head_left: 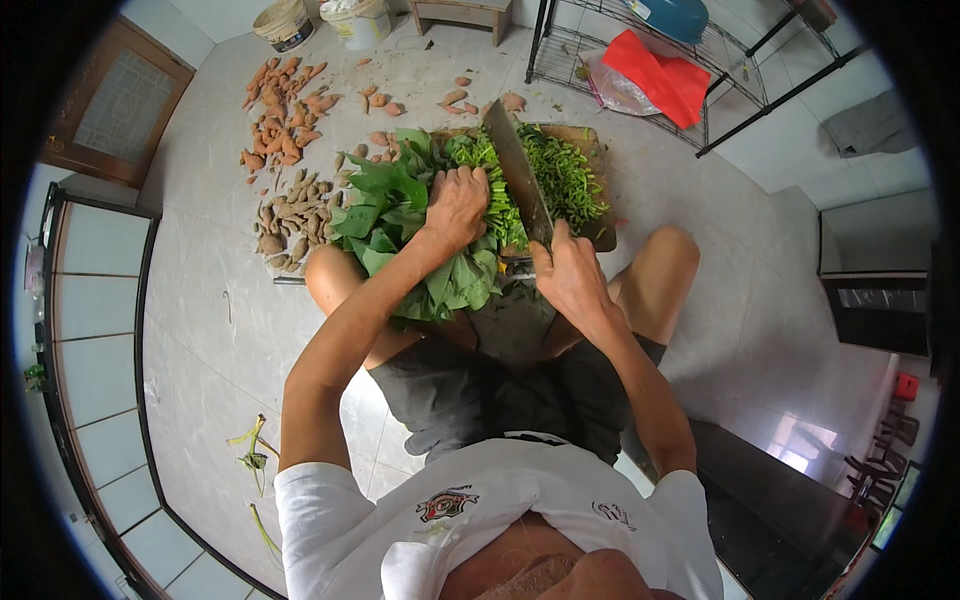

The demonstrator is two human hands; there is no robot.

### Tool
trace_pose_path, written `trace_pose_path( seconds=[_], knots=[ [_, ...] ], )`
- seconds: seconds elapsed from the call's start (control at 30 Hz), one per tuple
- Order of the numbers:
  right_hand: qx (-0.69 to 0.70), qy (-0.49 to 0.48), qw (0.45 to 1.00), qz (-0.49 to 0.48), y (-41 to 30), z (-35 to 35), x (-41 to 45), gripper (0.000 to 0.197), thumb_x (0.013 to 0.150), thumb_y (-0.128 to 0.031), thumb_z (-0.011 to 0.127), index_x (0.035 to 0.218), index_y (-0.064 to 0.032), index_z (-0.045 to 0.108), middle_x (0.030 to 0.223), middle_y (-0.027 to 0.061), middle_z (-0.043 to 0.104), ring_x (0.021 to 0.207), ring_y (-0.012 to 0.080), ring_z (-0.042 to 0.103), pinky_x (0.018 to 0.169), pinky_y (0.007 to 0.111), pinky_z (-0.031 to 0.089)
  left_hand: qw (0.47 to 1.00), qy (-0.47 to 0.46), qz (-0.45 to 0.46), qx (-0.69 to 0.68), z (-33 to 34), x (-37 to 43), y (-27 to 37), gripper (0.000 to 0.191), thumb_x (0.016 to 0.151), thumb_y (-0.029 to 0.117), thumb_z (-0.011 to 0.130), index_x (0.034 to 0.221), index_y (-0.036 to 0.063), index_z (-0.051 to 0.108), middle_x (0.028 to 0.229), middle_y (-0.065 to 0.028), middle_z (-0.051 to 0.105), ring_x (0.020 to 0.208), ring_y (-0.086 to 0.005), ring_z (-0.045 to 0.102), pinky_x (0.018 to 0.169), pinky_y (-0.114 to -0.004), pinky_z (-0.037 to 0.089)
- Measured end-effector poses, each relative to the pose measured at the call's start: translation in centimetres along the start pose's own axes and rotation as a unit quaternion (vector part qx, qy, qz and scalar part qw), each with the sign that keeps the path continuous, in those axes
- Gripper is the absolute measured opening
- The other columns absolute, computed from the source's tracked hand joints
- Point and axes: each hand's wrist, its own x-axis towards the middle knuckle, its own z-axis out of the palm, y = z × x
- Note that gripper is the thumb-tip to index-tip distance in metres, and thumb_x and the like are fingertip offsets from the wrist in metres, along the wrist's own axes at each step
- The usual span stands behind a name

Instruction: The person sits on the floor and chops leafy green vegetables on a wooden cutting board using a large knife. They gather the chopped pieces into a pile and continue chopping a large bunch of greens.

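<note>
My left hand (459, 202) is closed over a big bunch of leafy greens (390, 191), whose stems point right. The leaves spill over the left side of a wooden chopping board (592, 142) and hang near my left knee. In my right hand (571, 274) is the handle of a broad cleaver (519, 169), its blade reaching up and to the left beside the stems. Chopped green stems (559, 176) lie heaped on the board, mostly right of the blade. The fingertips of my left hand are hidden.
Orange sweet potatoes (277, 120) and brownish tubers (300, 214) lie on the floor to the left. Two buckets (283, 26) and a low wooden stool (461, 13) stand at the back. A wire rack (562, 64) holds a red cloth or bag (660, 79) at the back right.
</note>
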Motion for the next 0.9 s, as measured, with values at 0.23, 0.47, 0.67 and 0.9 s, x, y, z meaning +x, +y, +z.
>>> trace_pose_path(
  seconds=[0.23,0.47,0.67,0.9],
  knots=[
    [-0.006,-0.157,0.986,0.06,1.6,-1.1,1.4,0.031,0.096,-0.012,0.063,0.106,0.0167,0.057,0.087,0.0394,0.066,0.086,0.0561,0.068,0.078,0.057,0.056,0.998,0.04,0.053,0.017,0.6,-0.7,-0.2,0.045,0.07,0.017,0.084,0.1,0.0036,0.053,0.092,-0.0143,0.054,0.089,-0.0309,0.06,0.083,-0.044,0.048],
    [-0.017,-0.13,0.991,-0.003,4.4,6.6,6.9,0.026,0.092,-0.007,0.061,0.1,0.0181,0.057,0.082,0.0376,0.065,0.076,0.0499,0.069,0.07,0.055,0.056,0.997,0.048,0.053,-0.01,0.7,-0.4,0.1,0.039,0.069,0.009,0.078,0.098,0.0029,0.052,0.094,-0.0147,0.056,0.089,-0.0348,0.062,0.086,-0.047,0.05],
    [0.092,-0.171,0.979,0.067,3.2,5.9,9.6,0.023,0.092,-0.005,0.059,0.094,0.0179,0.056,0.071,0.0361,0.062,0.063,0.0435,0.069,0.058,0.053,0.051,0.995,0.007,0.02,-0.099,0.7,-0.8,-1.5,0.058,0.059,0.011,0.087,0.103,0.0014,0.051,0.098,-0.0169,0.059,0.094,-0.0389,0.063,0.086,-0.05,0.049],
    [0.069,-0.056,0.989,0.121,-0.4,1.1,0.5,0.033,0.097,-0.014,0.063,0.102,0.0176,0.054,0.074,0.0362,0.064,0.071,0.0539,0.066,0.063,0.056,0.051,0.989,0.025,-0.022,-0.147,1.9,-0.2,-1.5,0.059,0.06,0.008,0.086,0.104,0.0011,0.047,0.102,-0.0212,0.058,0.1,-0.0435,0.061,0.086,-0.054,0.047]
  ],
)
